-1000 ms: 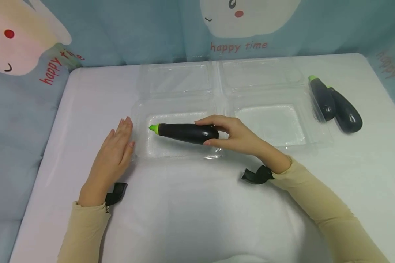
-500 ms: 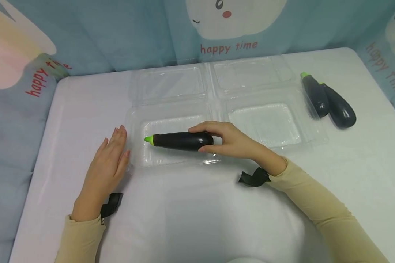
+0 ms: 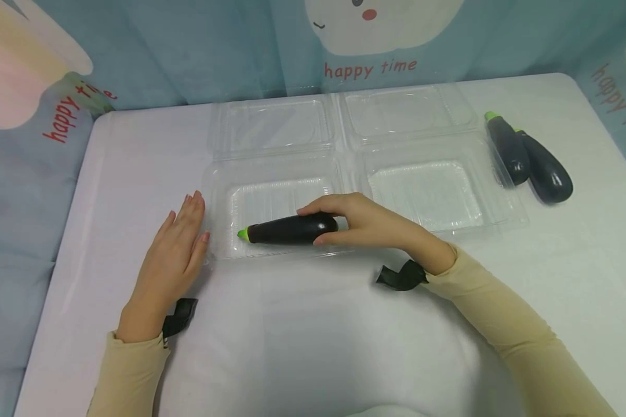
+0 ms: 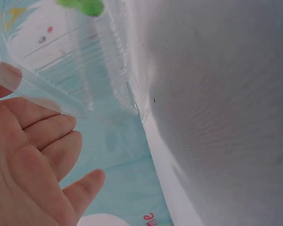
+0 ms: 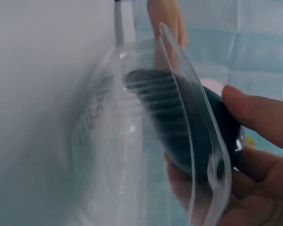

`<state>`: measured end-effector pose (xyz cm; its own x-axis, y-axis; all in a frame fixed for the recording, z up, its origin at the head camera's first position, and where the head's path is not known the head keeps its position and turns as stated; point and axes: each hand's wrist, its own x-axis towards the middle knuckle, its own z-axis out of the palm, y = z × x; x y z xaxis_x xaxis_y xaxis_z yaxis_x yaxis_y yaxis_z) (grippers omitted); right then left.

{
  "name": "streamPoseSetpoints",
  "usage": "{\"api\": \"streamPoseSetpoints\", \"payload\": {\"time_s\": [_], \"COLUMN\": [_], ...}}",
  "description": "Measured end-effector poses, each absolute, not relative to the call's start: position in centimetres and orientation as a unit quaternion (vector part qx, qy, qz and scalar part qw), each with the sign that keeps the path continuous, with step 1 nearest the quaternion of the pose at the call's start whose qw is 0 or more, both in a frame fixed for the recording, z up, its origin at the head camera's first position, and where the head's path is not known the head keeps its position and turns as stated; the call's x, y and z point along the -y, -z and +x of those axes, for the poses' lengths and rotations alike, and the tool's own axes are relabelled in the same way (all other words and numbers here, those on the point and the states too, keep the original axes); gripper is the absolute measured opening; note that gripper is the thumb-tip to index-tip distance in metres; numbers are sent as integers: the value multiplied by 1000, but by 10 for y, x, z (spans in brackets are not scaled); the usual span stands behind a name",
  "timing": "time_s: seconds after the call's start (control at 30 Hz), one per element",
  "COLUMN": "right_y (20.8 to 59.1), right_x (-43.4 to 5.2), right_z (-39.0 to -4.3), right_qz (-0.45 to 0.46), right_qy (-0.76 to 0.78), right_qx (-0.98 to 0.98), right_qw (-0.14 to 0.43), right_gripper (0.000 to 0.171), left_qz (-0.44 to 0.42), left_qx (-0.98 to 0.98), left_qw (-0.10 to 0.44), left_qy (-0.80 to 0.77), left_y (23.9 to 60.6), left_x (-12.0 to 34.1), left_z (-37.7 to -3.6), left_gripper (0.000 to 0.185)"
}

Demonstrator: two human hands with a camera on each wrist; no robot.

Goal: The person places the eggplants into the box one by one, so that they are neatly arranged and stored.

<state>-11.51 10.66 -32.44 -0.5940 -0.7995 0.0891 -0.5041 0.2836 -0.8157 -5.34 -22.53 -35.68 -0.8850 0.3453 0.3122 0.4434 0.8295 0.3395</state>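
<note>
A dark eggplant (image 3: 291,230) with a green stem lies nearly level in or just above the left tray of a clear plastic clamshell container (image 3: 216,168). My right hand (image 3: 367,221) grips its thick end between thumb and fingers. In the right wrist view, the eggplant (image 5: 221,117) shows partly through the clear wall. My left hand (image 3: 169,255) is at the container's left edge with its fingers nearly straight. The left wrist view puts the thumb and fingers of that hand (image 4: 37,155) around the clear rim; whether they press it, I cannot tell.
A second clear clamshell container (image 3: 438,229) lies open to the right, its lid towards the curtain. Two more eggplants (image 3: 550,176) lie against each other beyond its right edge. A blue printed curtain (image 3: 229,52) borders the back of the white table (image 3: 313,347).
The eggplant, in my right hand, has come down towards the near side of the left tray, its stem end dipping. My left hand stays at the container's edge. The head view has shifted slightly.
</note>
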Motion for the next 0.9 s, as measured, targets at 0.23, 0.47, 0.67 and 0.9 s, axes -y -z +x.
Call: {"api": "streamPoseSetpoints", "payload": {"time_s": [0.23, 0.47, 0.67, 0.9], "right_y": [324, 324, 321, 319], "right_x": [-96, -96, -95, -94], "right_z": [-115, -117, -117, -117], "right_qz": [-425, -421, -423, -421], "right_qy": [381, 373, 364, 356], "right_qx": [-798, -804, -807, -810], "right_qw": [193, 191, 194, 196], "right_gripper": [45, 45, 45, 46], "left_qz": [-213, -217, -216, -215], "left_qx": [946, 944, 945, 944], "left_qw": [126, 129, 124, 126], "left_qy": [210, 210, 211, 215], "left_y": [358, 358, 357, 358], "left_x": [227, 227, 227, 227], "left_z": [-52, -55, -55, -54], "left_gripper": [53, 53, 53, 52]}}
